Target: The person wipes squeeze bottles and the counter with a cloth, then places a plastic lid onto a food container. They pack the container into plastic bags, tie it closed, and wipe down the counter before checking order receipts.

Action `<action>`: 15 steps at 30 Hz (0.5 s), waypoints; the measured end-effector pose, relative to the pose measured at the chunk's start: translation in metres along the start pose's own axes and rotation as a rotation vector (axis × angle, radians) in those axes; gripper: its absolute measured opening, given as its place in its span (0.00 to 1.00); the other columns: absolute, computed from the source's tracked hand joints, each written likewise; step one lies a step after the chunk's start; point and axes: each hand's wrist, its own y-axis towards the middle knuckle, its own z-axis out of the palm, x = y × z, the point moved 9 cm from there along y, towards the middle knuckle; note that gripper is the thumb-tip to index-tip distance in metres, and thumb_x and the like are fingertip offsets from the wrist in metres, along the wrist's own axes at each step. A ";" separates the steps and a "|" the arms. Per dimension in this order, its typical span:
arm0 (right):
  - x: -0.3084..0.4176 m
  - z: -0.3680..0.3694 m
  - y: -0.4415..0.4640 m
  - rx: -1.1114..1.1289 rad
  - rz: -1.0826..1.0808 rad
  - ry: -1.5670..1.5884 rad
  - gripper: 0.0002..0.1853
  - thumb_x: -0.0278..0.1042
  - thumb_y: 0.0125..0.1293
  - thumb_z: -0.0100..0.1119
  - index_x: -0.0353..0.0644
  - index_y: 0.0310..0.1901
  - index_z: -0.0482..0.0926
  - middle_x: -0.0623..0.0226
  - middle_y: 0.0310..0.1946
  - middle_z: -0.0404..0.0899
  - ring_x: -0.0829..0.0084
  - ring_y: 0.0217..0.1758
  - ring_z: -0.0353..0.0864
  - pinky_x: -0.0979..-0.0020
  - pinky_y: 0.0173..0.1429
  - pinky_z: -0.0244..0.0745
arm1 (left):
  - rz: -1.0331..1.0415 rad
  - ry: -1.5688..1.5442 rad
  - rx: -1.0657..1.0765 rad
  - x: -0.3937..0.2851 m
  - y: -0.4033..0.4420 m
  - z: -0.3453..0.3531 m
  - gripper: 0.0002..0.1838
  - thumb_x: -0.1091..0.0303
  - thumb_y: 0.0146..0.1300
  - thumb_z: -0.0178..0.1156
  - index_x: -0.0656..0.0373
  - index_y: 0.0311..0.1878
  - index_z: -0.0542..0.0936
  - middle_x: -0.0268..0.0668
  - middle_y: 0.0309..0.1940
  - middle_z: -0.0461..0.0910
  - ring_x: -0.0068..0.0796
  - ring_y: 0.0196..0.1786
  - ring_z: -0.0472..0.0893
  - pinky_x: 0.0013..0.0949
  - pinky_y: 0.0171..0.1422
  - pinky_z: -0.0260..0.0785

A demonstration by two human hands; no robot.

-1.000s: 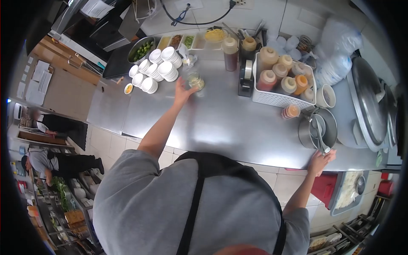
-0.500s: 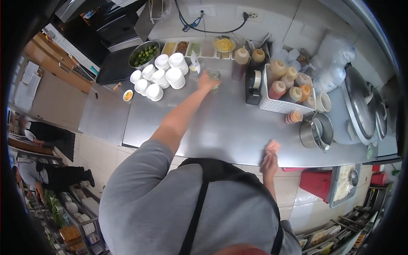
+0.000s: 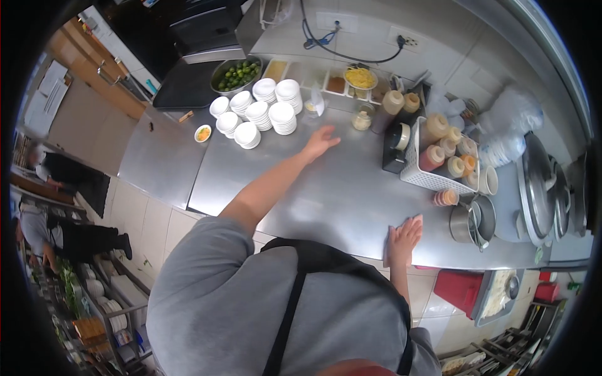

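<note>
Our left hand (image 3: 322,142) is hovering over the counter (image 3: 351,194), fingers loosely spread and holding nothing. Our right hand (image 3: 404,242) is resting at the front edge, and we cannot tell whether it is gripping anything beneath. Beyond our left hand, and apart from it, a jar (image 3: 362,119) is standing near a squeeze bottle (image 3: 387,111). To the left we are seeing stacked cups (image 3: 282,119) beside a bowl (image 3: 217,75) of limes (image 3: 238,75); to the right, a basket (image 3: 429,177) is holding sauces (image 3: 431,158) near a pot (image 3: 461,225).
</note>
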 end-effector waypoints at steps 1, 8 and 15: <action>0.024 -0.002 0.007 -0.024 -0.123 0.028 0.36 0.48 0.63 0.46 0.36 0.66 0.47 0.42 0.67 0.40 0.47 0.71 0.36 0.51 0.70 0.33 | -0.018 -0.063 0.021 0.013 -0.018 -0.008 0.29 0.63 0.53 0.63 0.62 0.58 0.66 0.44 0.51 0.72 0.31 0.53 0.71 0.31 0.54 0.65; 0.218 0.010 0.050 0.057 -0.695 0.161 0.37 0.48 0.62 0.47 0.30 0.64 0.48 0.44 0.67 0.40 0.49 0.71 0.36 0.55 0.71 0.33 | -0.190 -0.269 -0.128 0.053 -0.186 -0.068 0.13 0.63 0.61 0.56 0.61 0.44 0.75 0.33 0.35 0.77 0.20 0.37 0.75 0.25 0.40 0.68; 0.320 0.049 0.152 -0.057 -0.689 0.203 0.38 0.56 0.62 0.42 0.28 0.62 0.53 0.45 0.66 0.44 0.49 0.70 0.40 0.57 0.71 0.34 | -0.404 -0.314 -0.314 0.070 -0.320 -0.087 0.16 0.61 0.61 0.55 0.62 0.47 0.74 0.35 0.38 0.78 0.24 0.40 0.77 0.26 0.43 0.70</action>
